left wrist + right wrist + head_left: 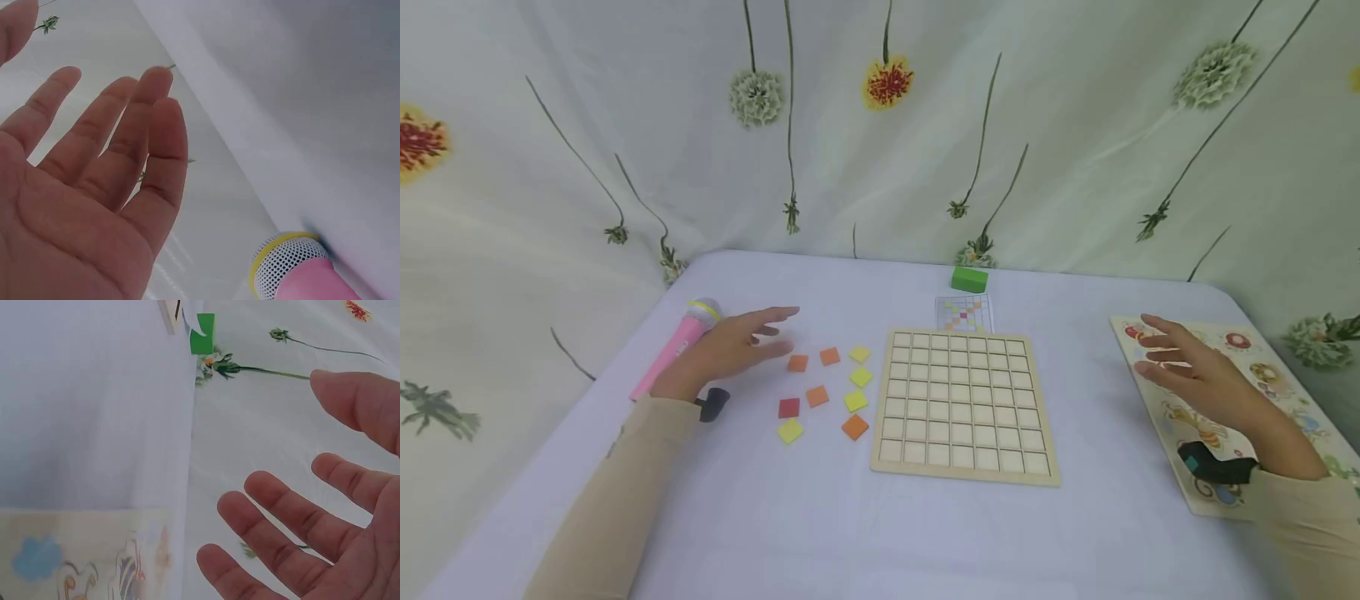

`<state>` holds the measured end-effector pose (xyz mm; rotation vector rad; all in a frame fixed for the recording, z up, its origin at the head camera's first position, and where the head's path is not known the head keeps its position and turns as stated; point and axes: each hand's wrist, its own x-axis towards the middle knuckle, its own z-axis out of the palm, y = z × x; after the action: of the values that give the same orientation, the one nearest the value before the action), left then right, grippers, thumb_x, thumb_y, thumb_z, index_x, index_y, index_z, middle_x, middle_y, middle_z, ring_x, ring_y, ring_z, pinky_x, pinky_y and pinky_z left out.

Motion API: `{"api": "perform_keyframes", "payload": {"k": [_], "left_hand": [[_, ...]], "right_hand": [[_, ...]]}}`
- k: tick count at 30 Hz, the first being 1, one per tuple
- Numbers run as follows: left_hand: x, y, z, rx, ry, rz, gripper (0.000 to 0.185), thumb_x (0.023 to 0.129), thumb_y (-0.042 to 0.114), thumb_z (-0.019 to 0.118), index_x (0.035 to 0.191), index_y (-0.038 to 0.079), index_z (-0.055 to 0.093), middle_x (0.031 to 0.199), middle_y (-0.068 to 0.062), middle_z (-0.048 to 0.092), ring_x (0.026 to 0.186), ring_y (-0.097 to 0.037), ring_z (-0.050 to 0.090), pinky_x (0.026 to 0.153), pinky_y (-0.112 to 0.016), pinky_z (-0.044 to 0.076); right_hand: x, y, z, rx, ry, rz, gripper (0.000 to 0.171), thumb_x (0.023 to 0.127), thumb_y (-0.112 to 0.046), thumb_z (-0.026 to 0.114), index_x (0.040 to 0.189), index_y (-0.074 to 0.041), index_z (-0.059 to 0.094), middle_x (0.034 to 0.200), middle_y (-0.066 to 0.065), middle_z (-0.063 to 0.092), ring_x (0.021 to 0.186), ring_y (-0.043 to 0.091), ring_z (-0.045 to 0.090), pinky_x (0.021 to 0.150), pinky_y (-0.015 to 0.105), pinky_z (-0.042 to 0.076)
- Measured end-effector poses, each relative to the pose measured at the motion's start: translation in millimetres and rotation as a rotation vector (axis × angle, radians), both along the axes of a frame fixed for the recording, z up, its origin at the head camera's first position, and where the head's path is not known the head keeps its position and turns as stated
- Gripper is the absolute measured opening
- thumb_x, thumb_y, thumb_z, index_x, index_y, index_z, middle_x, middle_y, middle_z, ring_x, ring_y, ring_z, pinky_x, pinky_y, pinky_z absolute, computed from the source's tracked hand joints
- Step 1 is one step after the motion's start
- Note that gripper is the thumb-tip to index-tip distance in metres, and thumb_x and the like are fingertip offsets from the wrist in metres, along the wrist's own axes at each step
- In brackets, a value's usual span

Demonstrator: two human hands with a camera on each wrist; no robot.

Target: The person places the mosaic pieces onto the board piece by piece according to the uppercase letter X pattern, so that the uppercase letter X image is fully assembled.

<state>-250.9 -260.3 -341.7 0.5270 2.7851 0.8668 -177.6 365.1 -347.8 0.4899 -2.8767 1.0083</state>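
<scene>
My left hand point(730, 346) hovers between a pink toy microphone point(673, 350) and several loose square tiles, its fingers relaxed and holding nothing. Those tiles are yellow point(861, 377), orange point(817, 396) and red point(788, 407). Above a wooden board with printed pictures point(1285, 392), at the right, my right hand point(1206, 375) is held with loosely extended fingers and nothing in it. A wooden grid board point(966, 404) with bare square cells lies at mid-table. In the left wrist view the microphone's head point(290, 259) shows below the palm.
Behind the grid, a small card with a coloured square pattern point(964, 314) leans or lies against a green block point(970, 279); which, I cannot tell. A white cloth covers the table point(820, 517). A flower-printed curtain point(880, 167) hangs beyond its far edge.
</scene>
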Motion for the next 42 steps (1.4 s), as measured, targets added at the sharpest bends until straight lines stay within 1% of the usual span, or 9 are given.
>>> {"api": "perform_keyframes", "payload": {"k": [2, 4, 6, 11, 17, 26, 31, 35, 42], "left_hand": [[-0.9, 0, -1.4, 0.000, -0.030, -0.006, 0.069, 0.106, 0.036, 0.070, 0.167, 0.016, 0.043, 0.163, -0.020, 0.049, 0.140, -0.043, 0.057, 0.112, -0.061, 0.048], [-1.4, 0, -3.4, -0.006, -0.060, -0.003, 0.068, 0.105, 0.033, 0.073, 0.165, 0.016, 0.045, 0.161, -0.020, 0.052, 0.137, -0.041, 0.059, 0.108, -0.058, 0.052], [-1.5, 0, -4.9, -0.005, -0.081, -0.002, 0.068, 0.104, 0.029, 0.075, 0.163, 0.013, 0.047, 0.158, -0.021, 0.054, 0.134, -0.041, 0.060, 0.106, -0.056, 0.053], [-2.7, 1, -10.9, 0.004, -0.141, 0.010, 0.061, 0.104, 0.024, 0.073, 0.160, 0.012, 0.052, 0.155, -0.020, 0.056, 0.131, -0.039, 0.059, 0.107, -0.055, 0.051], [-5.7, 3, -17.4, 0.006, -0.206, 0.043, 0.056, 0.104, 0.023, 0.072, 0.157, 0.013, 0.055, 0.151, -0.018, 0.057, 0.130, -0.039, 0.056, 0.109, -0.055, 0.050], [-8.0, 4, -21.8, 0.004, -0.217, 0.048, 0.057, 0.104, 0.025, 0.072, 0.156, 0.011, 0.055, 0.148, -0.021, 0.057, 0.133, -0.041, 0.054, 0.111, -0.058, 0.047], [-7.4, 7, -22.0, -0.007, -0.209, 0.071, 0.056, 0.103, 0.023, 0.073, 0.155, 0.009, 0.056, 0.144, -0.022, 0.058, 0.131, -0.041, 0.055, 0.111, -0.058, 0.047], [-6.4, 9, -22.7, -0.003, -0.202, 0.083, 0.055, 0.103, 0.022, 0.073, 0.153, 0.008, 0.057, 0.141, -0.022, 0.059, 0.128, -0.040, 0.056, 0.111, -0.058, 0.047], [-8.0, 9, -27.0, -0.013, -0.199, 0.110, 0.050, 0.103, 0.022, 0.073, 0.150, 0.011, 0.060, 0.141, -0.022, 0.058, 0.129, -0.040, 0.055, 0.110, -0.057, 0.048]], "right_hand": [[-0.8, -3, -0.8, -0.038, -0.009, 0.033, 0.067, 0.111, -0.011, 0.060, 0.167, 0.004, 0.026, 0.150, 0.038, 0.049, 0.123, 0.004, 0.056, 0.087, 0.004, 0.038], [-1.1, -9, -0.9, -0.079, -0.034, 0.056, 0.064, 0.111, -0.009, 0.060, 0.165, 0.005, 0.029, 0.149, 0.036, 0.051, 0.115, -0.014, 0.049, 0.087, 0.006, 0.042], [-1.0, -15, -0.7, -0.102, -0.068, 0.071, 0.063, 0.111, -0.010, 0.060, 0.164, 0.005, 0.031, 0.147, 0.034, 0.053, 0.114, -0.018, 0.049, 0.087, 0.009, 0.046], [0.4, -33, -1.7, -0.146, -0.138, 0.087, 0.062, 0.110, -0.011, 0.062, 0.163, 0.005, 0.035, 0.144, 0.029, 0.059, 0.112, -0.014, 0.055, 0.088, 0.017, 0.052], [1.8, -47, -6.6, -0.260, -0.190, 0.116, 0.057, 0.108, -0.008, 0.063, 0.157, 0.009, 0.040, 0.135, 0.027, 0.062, 0.108, -0.002, 0.065, 0.088, 0.022, 0.056], [-2.4, -64, -20.6, -0.380, -0.347, 0.098, 0.054, 0.108, -0.008, 0.064, 0.154, 0.012, 0.044, 0.133, 0.025, 0.061, 0.104, 0.007, 0.067, 0.087, 0.027, 0.060], [-3.2, -71, -28.7, -0.403, -0.428, 0.082, 0.057, 0.104, -0.008, 0.068, 0.153, 0.011, 0.047, 0.132, 0.022, 0.062, 0.103, 0.011, 0.067, 0.087, 0.029, 0.059], [-3.1, -76, -34.0, -0.401, -0.446, 0.093, 0.058, 0.101, -0.005, 0.070, 0.151, 0.012, 0.048, 0.126, 0.019, 0.065, 0.099, 0.014, 0.068, 0.084, 0.029, 0.059], [-2.7, -83, -39.3, -0.363, -0.392, 0.109, 0.062, 0.093, 0.000, 0.076, 0.148, 0.014, 0.051, 0.118, 0.017, 0.066, 0.090, 0.015, 0.063, 0.077, 0.027, 0.054]]}}
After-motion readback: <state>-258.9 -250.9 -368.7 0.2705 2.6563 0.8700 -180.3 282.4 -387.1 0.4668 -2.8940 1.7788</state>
